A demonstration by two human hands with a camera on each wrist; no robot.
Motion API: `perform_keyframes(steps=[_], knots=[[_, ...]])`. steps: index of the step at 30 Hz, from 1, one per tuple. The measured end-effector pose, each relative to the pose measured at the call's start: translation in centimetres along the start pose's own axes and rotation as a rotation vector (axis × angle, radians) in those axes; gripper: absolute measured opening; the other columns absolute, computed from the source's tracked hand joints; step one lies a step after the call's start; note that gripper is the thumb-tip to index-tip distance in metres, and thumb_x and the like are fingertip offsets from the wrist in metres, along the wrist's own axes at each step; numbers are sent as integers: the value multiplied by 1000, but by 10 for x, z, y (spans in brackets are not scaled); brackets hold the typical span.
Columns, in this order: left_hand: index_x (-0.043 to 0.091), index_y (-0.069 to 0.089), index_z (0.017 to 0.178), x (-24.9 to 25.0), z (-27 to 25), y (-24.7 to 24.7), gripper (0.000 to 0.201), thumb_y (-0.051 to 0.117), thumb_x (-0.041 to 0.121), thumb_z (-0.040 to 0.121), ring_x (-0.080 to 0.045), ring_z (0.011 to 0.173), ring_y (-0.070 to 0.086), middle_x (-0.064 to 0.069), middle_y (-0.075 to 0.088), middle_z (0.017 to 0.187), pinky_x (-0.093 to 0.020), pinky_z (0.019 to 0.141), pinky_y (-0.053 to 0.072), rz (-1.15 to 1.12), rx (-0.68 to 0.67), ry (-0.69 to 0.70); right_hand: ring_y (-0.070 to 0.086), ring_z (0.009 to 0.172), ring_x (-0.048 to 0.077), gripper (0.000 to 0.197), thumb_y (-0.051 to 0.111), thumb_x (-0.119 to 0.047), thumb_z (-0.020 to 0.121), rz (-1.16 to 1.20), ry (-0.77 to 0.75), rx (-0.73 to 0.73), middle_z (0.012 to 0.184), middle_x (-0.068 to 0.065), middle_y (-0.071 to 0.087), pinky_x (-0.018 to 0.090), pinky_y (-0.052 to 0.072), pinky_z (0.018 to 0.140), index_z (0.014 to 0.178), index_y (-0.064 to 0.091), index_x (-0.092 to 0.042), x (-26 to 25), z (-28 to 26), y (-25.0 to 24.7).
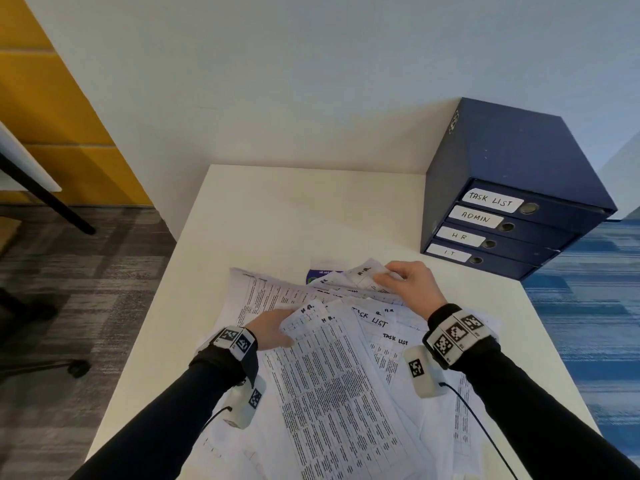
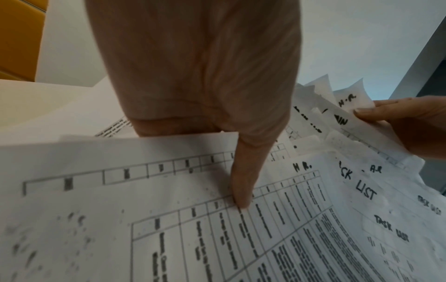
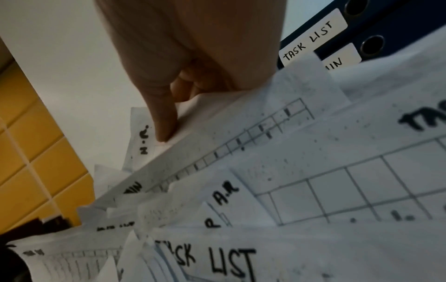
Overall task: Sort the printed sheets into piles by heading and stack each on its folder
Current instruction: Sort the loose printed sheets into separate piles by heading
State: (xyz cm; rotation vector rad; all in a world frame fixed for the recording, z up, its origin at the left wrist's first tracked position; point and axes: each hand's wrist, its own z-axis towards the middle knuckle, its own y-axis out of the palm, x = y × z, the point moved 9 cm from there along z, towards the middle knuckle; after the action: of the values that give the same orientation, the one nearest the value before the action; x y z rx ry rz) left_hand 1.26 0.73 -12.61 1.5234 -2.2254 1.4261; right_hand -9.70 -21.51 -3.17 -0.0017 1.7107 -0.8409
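Note:
A loose heap of printed sheets (image 1: pixel 349 386) covers the near half of the white table (image 1: pixel 284 209), with handwritten headings H.R., TASK LIST and A.R. My left hand (image 1: pixel 273 329) grips the top corner of a large H.R. sheet (image 1: pixel 329 368), thumb (image 2: pixel 241 183) on top and fingers beneath. At the heap's far edge my right hand (image 1: pixel 398 278) pinches the top edge of a sheet (image 3: pixel 217 141) whose heading shows only "MIN", thumb (image 3: pixel 164 124) on it. Another H.R. sheet (image 3: pixel 142 141) stands just behind that thumb. Blue folders (image 1: pixel 502 226) labelled TASK LIST, ADMIN, HR and IT lie stacked at the back right.
A card with a blue logo (image 1: pixel 320 273) pokes out from under the heap's far side. The table meets the white wall (image 1: pixel 277 98) at the back. On the left the floor holds a dark chair base (image 1: pixel 78 367) and a black desk leg (image 1: pixel 45 199).

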Motion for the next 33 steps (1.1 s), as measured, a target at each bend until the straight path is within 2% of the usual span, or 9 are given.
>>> perform_keyframes(steps=[2, 5, 10, 14, 20, 23, 26, 29, 33], knots=[[24, 33, 145, -4, 0, 0, 67, 63, 15, 87, -22, 122, 48, -2, 46, 142, -27, 97, 37, -2, -2, -11, 49, 67, 10, 29, 68, -30, 84, -45, -7, -45, 74, 21, 63, 24, 36, 65, 80, 69, -2, 0, 3, 2], [24, 34, 145, -9, 1, 1, 66, 64, 17, 87, -22, 122, 48, -3, 47, 141, -30, 99, 37, -5, 5, -31, 40, 54, 0, 24, 69, -27, 84, -53, -1, -18, 55, -7, 50, 17, 32, 59, 76, 69, -4, -6, 8, -3], [19, 32, 147, -18, 3, 2, 67, 64, 24, 87, -24, 132, 39, -3, 38, 148, -36, 110, 31, 20, 16, -70, 35, 45, 1, 30, 66, -22, 86, -90, -85, 7, 47, -12, 44, 16, 29, 50, 56, 64, -22, -27, 10, -11], [18, 32, 147, -22, 5, 2, 68, 64, 23, 87, -23, 133, 39, -4, 38, 148, -37, 110, 31, 14, 37, -78, 39, 44, 1, 22, 66, -20, 86, -35, -82, 73, 52, -6, 48, 13, 31, 49, 69, 67, -7, -35, 8, -21], [16, 20, 150, -23, 9, 3, 69, 57, 22, 92, -22, 141, 27, -4, 25, 155, -34, 113, 22, 75, 69, -102, 37, 41, 0, 41, 66, -18, 87, -22, -140, 51, 43, -16, 45, 13, 29, 49, 50, 56, -31, -66, 3, -32], [16, 19, 150, -21, 12, 4, 69, 56, 23, 93, -22, 142, 24, -4, 23, 156, -33, 114, 21, 93, 80, -86, 31, 40, 4, 44, 67, -17, 86, 8, -143, 141, 41, -14, 39, 24, 27, 51, 46, 49, -26, -74, 2, -49], [17, 19, 150, -23, 13, 5, 69, 57, 24, 93, -22, 142, 24, -4, 23, 156, -34, 114, 20, 103, 69, -99, 48, 50, 22, 29, 68, -20, 85, -2, -145, 171, 58, 0, 61, 40, 38, 56, 58, 59, -11, -85, -2, -55], [17, 19, 150, -25, 15, 6, 70, 58, 25, 92, -22, 142, 24, -4, 24, 156, -35, 114, 20, 97, 70, -112, 33, 44, 13, 36, 67, -23, 86, 15, -190, 219, 49, -2, 42, 27, 30, 49, 55, 51, -12, -102, -4, -65], [16, 20, 150, -29, 14, 7, 70, 58, 26, 92, -23, 142, 24, -5, 24, 156, -36, 115, 21, 110, 68, -142, 53, 58, 36, 29, 66, -29, 84, 143, -284, 313, 74, 31, 59, 42, 46, 55, 73, 62, -3, -143, -13, -96]])
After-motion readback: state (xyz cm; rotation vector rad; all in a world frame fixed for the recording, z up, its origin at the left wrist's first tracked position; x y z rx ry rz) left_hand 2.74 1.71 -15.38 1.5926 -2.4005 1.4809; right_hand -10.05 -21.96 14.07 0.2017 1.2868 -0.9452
